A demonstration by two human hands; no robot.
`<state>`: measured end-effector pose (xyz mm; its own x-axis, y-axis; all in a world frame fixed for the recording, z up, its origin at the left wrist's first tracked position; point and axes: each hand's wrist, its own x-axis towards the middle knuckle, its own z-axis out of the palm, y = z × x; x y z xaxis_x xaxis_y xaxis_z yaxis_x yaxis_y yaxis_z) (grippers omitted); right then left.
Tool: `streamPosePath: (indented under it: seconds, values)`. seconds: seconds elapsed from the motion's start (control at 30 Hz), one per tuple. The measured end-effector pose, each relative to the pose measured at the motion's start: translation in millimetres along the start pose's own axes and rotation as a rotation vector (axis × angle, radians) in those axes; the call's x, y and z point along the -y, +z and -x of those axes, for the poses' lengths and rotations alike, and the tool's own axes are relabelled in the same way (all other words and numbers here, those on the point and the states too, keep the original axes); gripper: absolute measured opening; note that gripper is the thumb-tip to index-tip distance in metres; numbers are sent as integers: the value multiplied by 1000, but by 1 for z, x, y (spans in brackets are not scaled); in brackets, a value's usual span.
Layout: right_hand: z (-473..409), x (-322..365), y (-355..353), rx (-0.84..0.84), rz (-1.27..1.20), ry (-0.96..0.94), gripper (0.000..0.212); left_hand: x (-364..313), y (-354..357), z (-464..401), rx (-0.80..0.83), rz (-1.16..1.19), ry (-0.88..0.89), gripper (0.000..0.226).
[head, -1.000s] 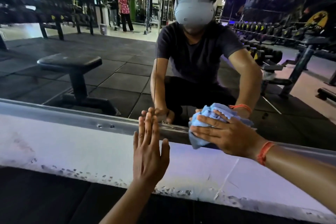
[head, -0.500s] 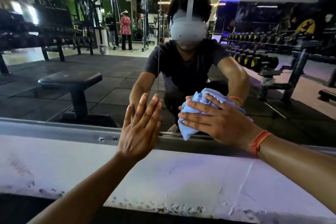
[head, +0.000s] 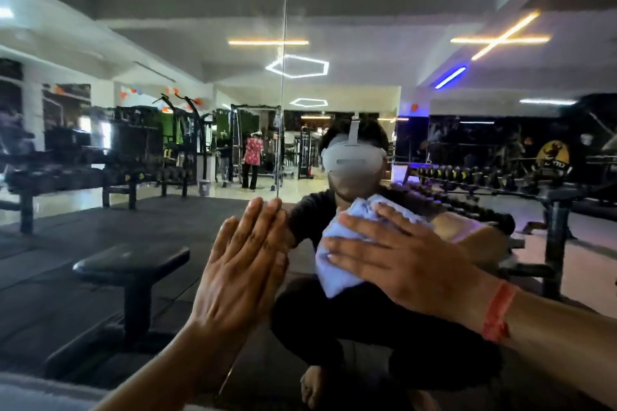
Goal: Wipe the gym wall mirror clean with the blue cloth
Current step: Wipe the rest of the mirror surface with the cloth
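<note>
While my right hand (head: 400, 264) lies spread with straight fingers over the bunched blue cloth (head: 337, 264), pressing it flat against the mirror (head: 133, 43), my left hand (head: 240, 264) rests open, fingers together, palm on the glass just beside the vertical seam (head: 283, 93) between two panes. The cloth sits low on the mirror, over my own reflection. Risks, as I judge them: the bracing palm may leave a fresh print on the glass; the wad, held only by pressure, may slip out from under my fingers on a fast stroke; its folds may streak instead of clearing; an edge could catch at the seam. Most of the glass above appears unreached from this crouch.
</note>
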<state>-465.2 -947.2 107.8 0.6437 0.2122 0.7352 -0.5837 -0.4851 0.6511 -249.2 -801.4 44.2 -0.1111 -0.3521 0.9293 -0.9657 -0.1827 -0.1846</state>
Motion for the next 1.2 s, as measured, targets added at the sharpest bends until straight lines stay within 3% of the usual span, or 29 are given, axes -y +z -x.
streamPosePath:
  seconds: [0.07, 0.17, 0.2, 0.3, 0.37, 0.43, 0.53, 0.6, 0.63, 0.73, 0.77, 0.8, 0.83, 0.93, 0.97, 1.0, 1.03, 1.13, 1.17, 1.2]
  values:
    - [-30, -55, -11, -93, -85, -198, 48, -1, -10, -28, -5, -8, 11, 55]
    - [-66, -95, -19, -200, -154, 1, 49, -5, -26, -78, -28, -6, 11, 56]
    - [-68, -95, -18, -184, -172, -22, 49, -5, -28, -93, -34, -8, -5, 56]
    - [-71, -108, -21, -84, -154, -597, 42, -3, -34, -138, -33, -43, -53, 60]
    - [-96, -152, -30, -85, -135, -765, 40, -7, -38, -161, -15, -37, -65, 65]
    - [-138, -194, -43, -155, -107, -523, 47, -11, -48, -185, -4, 16, -76, 61]
    - [-177, -235, -64, -227, -202, 70, 54, -16, -65, -219, 7, 84, -141, 64]
    - [-174, -225, -66, -233, -245, 166, 55, -16, -74, -237, 21, 95, -122, 63]
    - [-167, -216, -64, -206, -230, 53, 55, -16, -77, -244, 38, 98, -102, 64]
    - [-145, -212, -61, -15, -116, -611, 57, -17, -85, -255, 60, 103, -64, 67]
    - [-147, -227, -64, -12, -63, -688, 56, -17, -86, -256, 62, 96, -60, 67]
    - [-151, -246, -66, -62, -3, -633, 54, -18, -87, -259, 61, 90, -62, 67]
    - [-154, -267, -70, -109, 13, -447, 54, -20, -87, -263, 58, 93, -68, 66]
    - [-138, -305, -84, -287, -192, 380, 61, -29, -86, -281, 42, 95, -38, 67]
    - [-131, -301, -84, -336, -248, 544, 63, -35, -84, -292, 39, 78, -4, 66]
    - [-127, -286, -81, -356, -255, 584, 62, -38, -81, -301, 38, 59, 31, 65]
    - [-123, -265, -76, -327, -249, 477, 60, -39, -80, -308, 40, 39, 56, 63]
    - [-98, -264, -75, -99, -85, -187, 54, -54, -76, -339, 38, -13, 101, 64]
    - [-98, -293, -78, -100, -9, -257, 53, -59, -78, -351, 42, -26, 124, 64]
    - [-98, -325, -82, -115, 43, -207, 54, -65, -81, -362, 44, -38, 159, 65]
